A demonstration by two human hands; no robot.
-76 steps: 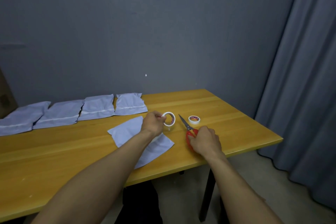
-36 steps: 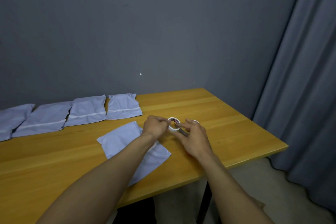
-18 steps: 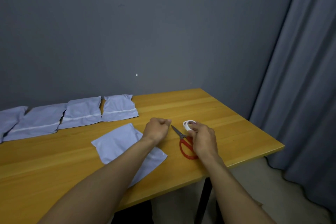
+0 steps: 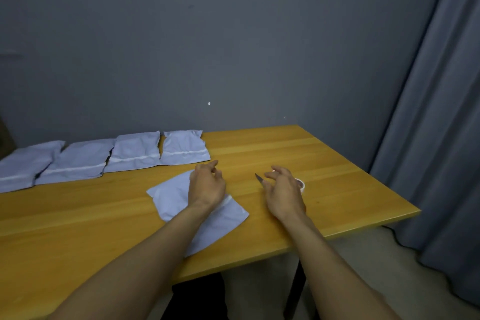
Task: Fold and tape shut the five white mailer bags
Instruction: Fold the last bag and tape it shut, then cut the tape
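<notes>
Wooden table: the unsealed bag is laid diagonally, far-left to near-right, right under the loosely curled, seemingly empty left hand, judged nearer, while the slack, empty right hand is held right of the bag over scissors.

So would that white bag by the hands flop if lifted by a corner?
Probably: the mailer bag lies flat, thin and creased, so it likely droops. It looks light, and its smooth film may slide on the wooden table.
</notes>
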